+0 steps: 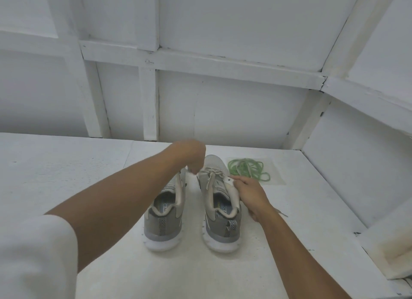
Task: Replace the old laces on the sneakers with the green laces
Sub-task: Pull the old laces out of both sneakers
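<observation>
Right hand (249,193) fingers clamp side of grey mesh sneaker with white sole (219,229), steadying it on white table (66,164). Left hand (191,156) raised above, fingers pinched on old beige lace (211,173), likely drawing it from eyelets. Second grey sneaker (162,227) just beside. Coiled green laces (247,168) wait near toe, untouched.
</observation>
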Tool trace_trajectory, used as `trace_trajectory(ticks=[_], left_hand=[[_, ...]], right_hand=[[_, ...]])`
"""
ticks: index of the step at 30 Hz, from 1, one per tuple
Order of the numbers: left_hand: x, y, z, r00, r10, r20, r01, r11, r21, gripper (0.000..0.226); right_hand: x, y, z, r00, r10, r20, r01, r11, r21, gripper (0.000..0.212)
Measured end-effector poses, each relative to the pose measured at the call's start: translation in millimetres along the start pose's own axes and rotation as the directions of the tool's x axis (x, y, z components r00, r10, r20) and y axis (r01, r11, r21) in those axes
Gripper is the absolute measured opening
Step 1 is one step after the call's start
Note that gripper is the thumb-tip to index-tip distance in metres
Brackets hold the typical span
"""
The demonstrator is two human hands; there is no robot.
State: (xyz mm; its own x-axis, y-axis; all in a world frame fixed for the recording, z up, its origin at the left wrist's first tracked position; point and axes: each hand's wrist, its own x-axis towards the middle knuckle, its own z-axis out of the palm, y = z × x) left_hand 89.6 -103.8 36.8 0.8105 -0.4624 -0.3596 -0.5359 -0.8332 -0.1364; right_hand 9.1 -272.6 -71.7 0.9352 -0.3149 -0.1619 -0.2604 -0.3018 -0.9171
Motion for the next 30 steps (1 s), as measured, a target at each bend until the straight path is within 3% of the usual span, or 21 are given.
trace_trajectory(ticks=[1,2,3,5,8,11,13,17,21,23,26,30], left_hand=[[-3,6,1,0.991,-0.019,0.135,0.005,0.995,0.104,0.023],[-5,9,1,0.982,-0.034,0.185,0.005,0.988,0.157,0.022],[-5,10,1,0.987,-0.037,0.156,0.017,0.992,0.128,0.022],[-8,8,3,0.999,-0.020,-0.038,0.019,0.999,-0.035,0.018],[-2,12,10,0.956,-0.058,-0.287,-0.034,0.951,-0.307,0.018],[-3,32,23,0.971,-0.080,-0.226,-0.037,0.881,-0.472,0.030],[-3,45,37,0.976,-0.113,-0.186,0.007,0.872,-0.490,0.034],[1,56,64,0.950,-0.245,-0.193,0.084,0.796,-0.600,0.032],[0,61,77,0.903,-0.328,-0.279,0.039,0.707,-0.706,0.034],[6,62,83,0.873,-0.397,-0.283,0.019,0.608,-0.793,0.033],[11,63,88,0.837,-0.503,-0.215,-0.014,0.373,-0.928,0.035],[12,67,93,0.797,-0.589,-0.134,-0.048,0.158,-0.986,0.034]], right_hand=[[-1,-1,0,1.000,-0.002,-0.002,0.002,1.000,0.000,0.030],[-2,-1,0,1.000,-0.006,-0.005,0.006,1.000,-0.001,0.030],[-1,-2,0,1.000,-0.008,-0.009,0.008,1.000,0.002,0.031],[-2,-2,-1,1.000,-0.002,-0.003,0.002,1.000,0.002,0.031],[-1,-3,-1,0.999,0.018,0.032,-0.019,1.000,0.020,0.028],[-5,-14,-6,0.995,0.046,0.084,-0.050,0.998,0.037,0.025],[-6,-23,-11,0.992,0.054,0.117,-0.056,0.998,0.011,0.024],[1,-39,-15,0.991,0.010,0.133,0.012,0.987,-0.162,0.020],[13,-51,-8,0.977,-0.153,0.148,0.204,0.877,-0.436,0.020],[18,-56,-3,0.963,-0.207,0.171,0.267,0.792,-0.549,0.021],[22,-65,5,0.943,-0.233,0.238,0.333,0.694,-0.638,0.021],[27,-68,14,0.925,-0.210,0.317,0.378,0.591,-0.712,0.021]])
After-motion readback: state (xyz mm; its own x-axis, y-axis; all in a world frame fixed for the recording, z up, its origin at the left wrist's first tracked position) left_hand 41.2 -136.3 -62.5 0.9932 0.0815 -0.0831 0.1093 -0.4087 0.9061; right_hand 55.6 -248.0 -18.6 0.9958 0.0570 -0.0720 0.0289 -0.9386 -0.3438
